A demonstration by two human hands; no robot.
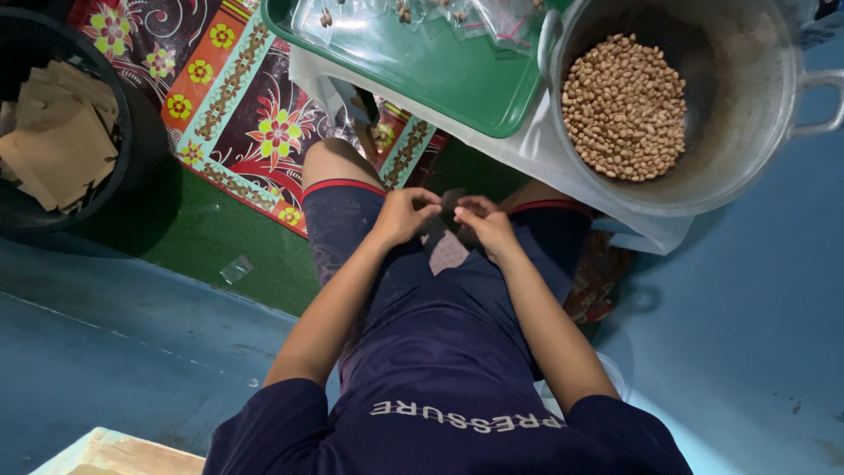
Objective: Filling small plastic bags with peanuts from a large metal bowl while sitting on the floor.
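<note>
Both hands (pixel 444 220) – small clear bag (pixel 448 209)

Single head camera, looking steeply down, close above lap.

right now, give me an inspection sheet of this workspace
surface: blue floor, with a green mat and a floral mat laid on it
job's things: small clear plastic bag held over the lap; metal pot part filled with peanuts; green tray carrying small filled bags
clutter: empty clear bag on the green mat; black tub of brown paper pieces
grippers: left hand and right hand both pinch the small bag
cables: nothing seen
surroundings: pale board at the lower left corner
</note>
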